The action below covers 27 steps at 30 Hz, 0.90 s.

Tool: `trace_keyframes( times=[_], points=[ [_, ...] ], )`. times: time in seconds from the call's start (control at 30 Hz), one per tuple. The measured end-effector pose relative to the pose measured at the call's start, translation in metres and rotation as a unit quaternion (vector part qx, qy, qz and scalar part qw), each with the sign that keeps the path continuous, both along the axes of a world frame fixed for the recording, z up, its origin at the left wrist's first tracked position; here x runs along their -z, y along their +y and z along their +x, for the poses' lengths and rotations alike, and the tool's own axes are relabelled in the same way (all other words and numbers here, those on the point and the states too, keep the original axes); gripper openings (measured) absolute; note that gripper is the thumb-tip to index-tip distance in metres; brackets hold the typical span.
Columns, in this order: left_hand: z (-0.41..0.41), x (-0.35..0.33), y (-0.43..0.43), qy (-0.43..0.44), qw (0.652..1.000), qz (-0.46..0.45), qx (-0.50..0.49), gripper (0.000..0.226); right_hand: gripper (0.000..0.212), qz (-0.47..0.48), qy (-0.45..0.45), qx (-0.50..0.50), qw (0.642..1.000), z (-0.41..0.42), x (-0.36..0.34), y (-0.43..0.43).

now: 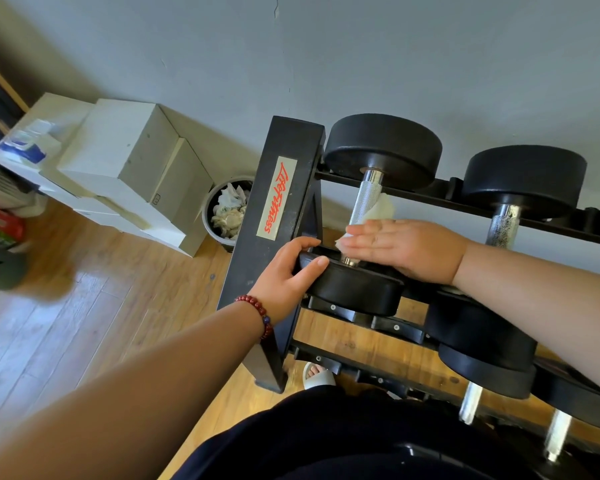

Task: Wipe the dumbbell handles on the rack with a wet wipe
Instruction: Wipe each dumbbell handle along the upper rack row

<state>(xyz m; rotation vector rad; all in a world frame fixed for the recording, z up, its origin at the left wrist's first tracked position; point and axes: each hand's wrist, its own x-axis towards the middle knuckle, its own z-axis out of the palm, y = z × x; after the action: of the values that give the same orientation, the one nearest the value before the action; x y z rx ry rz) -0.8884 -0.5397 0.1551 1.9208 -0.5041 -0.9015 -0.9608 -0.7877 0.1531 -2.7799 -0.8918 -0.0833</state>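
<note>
1. Left hand grips the near black round dumbbell head, fingers curled over its rim.
2. Right hand, fingers straight, presses the crumpled white wet wipe against the knurled chrome handle, just behind its palm.
3. The black steel rack post stands just beside the left hand.
</note>
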Motion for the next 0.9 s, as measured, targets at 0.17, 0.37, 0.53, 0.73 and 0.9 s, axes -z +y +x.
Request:
trace_keyframes(
  times=[0.17,0.37,0.53,0.73,0.9],
  points=[
    [-0.003,-0.012,-0.011,-0.014,0.999,-0.001,-0.035,0.05,0.045,0.077,-0.016,0.151,0.985,0.003,0.001,0.014],
    [-0.014,-0.019,-0.029,-0.055,0.992,0.019,-0.113,0.035,0.031,0.277,-0.025,0.328,0.903,0.003,0.001,0.041],
    [-0.017,-0.021,-0.032,-0.074,0.989,0.041,-0.119,0.031,0.024,0.3,-0.065,0.471,0.827,0.005,-0.004,0.054],
    [-0.017,-0.02,-0.034,-0.072,0.987,0.058,-0.135,0.031,0.057,0.42,0.109,0.573,0.695,0.01,-0.011,0.055],
    [-0.02,-0.021,-0.036,-0.078,0.985,0.062,-0.141,0.031,0.033,0.448,0.12,0.563,0.684,0.008,-0.016,0.051]
  ],
)
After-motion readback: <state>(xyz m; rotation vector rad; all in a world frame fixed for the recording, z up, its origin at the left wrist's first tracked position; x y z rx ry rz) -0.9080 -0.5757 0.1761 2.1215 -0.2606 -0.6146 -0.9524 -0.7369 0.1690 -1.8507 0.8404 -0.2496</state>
